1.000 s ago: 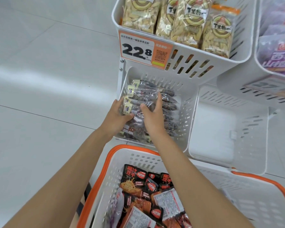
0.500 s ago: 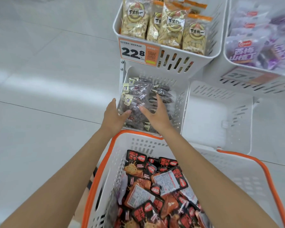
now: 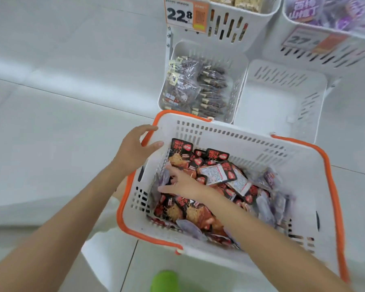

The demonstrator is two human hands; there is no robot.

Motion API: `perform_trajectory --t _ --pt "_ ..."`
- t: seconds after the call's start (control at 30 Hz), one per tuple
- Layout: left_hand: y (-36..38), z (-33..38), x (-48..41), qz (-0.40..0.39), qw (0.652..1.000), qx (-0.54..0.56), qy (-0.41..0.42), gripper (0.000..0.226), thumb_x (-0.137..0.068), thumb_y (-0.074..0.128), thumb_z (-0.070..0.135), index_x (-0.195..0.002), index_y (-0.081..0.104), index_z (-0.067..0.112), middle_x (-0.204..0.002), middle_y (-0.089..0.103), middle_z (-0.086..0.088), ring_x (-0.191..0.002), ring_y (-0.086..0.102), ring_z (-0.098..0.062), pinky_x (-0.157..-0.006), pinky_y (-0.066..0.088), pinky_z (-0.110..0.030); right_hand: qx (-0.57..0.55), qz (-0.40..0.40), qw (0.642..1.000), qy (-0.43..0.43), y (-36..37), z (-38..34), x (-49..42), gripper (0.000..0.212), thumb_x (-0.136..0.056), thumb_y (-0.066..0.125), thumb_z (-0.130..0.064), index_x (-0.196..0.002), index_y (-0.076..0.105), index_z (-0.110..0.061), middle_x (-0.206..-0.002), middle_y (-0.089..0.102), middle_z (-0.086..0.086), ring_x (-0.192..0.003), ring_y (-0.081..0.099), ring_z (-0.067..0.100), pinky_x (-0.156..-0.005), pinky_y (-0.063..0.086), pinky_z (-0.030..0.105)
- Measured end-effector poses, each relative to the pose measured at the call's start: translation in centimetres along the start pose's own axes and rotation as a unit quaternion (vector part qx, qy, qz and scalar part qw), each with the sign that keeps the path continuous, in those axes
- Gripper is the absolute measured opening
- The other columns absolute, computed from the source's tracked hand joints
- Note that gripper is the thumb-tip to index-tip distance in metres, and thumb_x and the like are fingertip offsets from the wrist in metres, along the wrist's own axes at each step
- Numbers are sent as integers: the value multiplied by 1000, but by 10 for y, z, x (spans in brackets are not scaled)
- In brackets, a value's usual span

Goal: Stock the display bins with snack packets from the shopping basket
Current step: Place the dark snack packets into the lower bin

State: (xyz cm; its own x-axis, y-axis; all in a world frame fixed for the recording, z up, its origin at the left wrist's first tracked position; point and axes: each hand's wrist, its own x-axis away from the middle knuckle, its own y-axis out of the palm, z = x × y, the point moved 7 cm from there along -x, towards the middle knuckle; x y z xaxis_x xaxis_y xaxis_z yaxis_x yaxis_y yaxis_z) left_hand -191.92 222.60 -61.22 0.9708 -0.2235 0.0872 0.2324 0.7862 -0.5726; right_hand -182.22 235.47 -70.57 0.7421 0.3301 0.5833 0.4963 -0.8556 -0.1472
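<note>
Right now the person's right hand [image 3: 183,184] is reaching down into the white slotted plastic shopping basket with the orange rim [image 3: 251,142], its fingers lying stretched out across the red-and-black foil snack packets [image 3: 190,211] near the basket's left wall, with nothing visibly pinched between them. The left hand [image 3: 135,148] is hovering at the basket's far left corner, fingers loosely spread beside the rim; whether it is touching the rim I cannot tell.

The basket is sitting on the floor just in front of the display and is carrying a deep heap of packets, with some purple-tinted ones mixed in along its edges. Just beyond it, the lower left white slotted display bin [image 3: 238,85] is holding stacked clear packets of dark snacks [image 3: 211,89], filled only partway. The lower right white display bin [image 3: 282,98] is showing nothing but its white bottom.

Judging from this, the stocking is only getting started: one bin is partly loaded, one is waiting, and most of the basket's load is waiting to be moved.
</note>
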Motion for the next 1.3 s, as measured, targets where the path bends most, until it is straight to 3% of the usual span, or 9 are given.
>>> perform_trajectory --t 0.13,0.3,0.5,0.77,0.83,0.9,1.03,1.13,1.3 --pt "-4 -8 19 -2 1000 8 -29 39 -86 72 36 -124 60 32 -135 55 11 -125 48 -6 -105 39 -30 22 1 999 -26 38 3 -16 103 -79 81 -34 -155 13 -17 -156 19 -10 -143 21 10 -109 24 17" --pt "-4 -2 24 -14 1000 -25 -8 42 -86 73 33 -125 60 30 -138 51 13 -127 43 -5 -109 33 -27 59 133 988 -56 28 14 -19 50 -93 63 -19 -139 47 -15 -134 55 4 -111 58 16 -89 43 25" --pt "14 25 26 -16 993 -90 81 40 -86 73 16 -123 61 27 -143 50 3 -138 37 -16 -115 22 -25 -188 184 965 12 -70 12 44 62 -84 75 -30 -139 47 -27 -123 61 -2 -97 64 16 -76 60 33" --pt "120 94 53 -288 939 -101 158 131 -51 81 70 -154 3 45 -163 -7 15 -151 -2 -10 -114 11 -37 -95 237 966 -30 -145 -32 113 34 -94 58 -11 -128 59 -14 -94 68 9 -82 68 20 -64 58 28" --pt "137 98 57 -282 944 -51 165 113 -64 85 55 -152 14 43 -161 20 11 -147 22 -12 -115 26 -37 -169 219 961 -12 -155 -24 122 26 -97 56 -15 -119 62 -2 -101 70 15 -88 72 27 -73 59 31" --pt "140 93 47 -232 967 30 103 72 -80 80 31 -138 37 36 -139 54 -9 -113 63 -28 -90 54 -42 -213 179 960 10 -163 -11 135 39 -99 54 -31 -128 55 -6 -113 67 16 -99 71 29 -83 59 34" --pt "150 71 32 -215 972 82 -46 44 -84 76 15 -123 56 22 -108 64 -22 -48 57 -23 -49 49 -33 51 214 974 49 -193 50 171 49 -96 58 -37 -141 46 -22 -135 57 2 -121 57 15 -105 44 32" --pt "161 56 33 -222 964 101 -103 31 -83 77 17 -111 67 15 -87 66 -17 -61 60 -16 -56 47 -32 103 195 972 81 -186 113 181 59 -89 68 -39 -142 46 -26 -150 42 -3 -138 40 14 -112 33 34" --pt "166 28 31 -194 953 152 -178 36 -82 79 20 -114 64 14 -114 65 -26 -98 65 -39 -68 45 -40 108 315 941 65 -198 144 169 63 -90 69 -30 -146 42 -18 -152 40 1 -139 37 18 -104 25 20"
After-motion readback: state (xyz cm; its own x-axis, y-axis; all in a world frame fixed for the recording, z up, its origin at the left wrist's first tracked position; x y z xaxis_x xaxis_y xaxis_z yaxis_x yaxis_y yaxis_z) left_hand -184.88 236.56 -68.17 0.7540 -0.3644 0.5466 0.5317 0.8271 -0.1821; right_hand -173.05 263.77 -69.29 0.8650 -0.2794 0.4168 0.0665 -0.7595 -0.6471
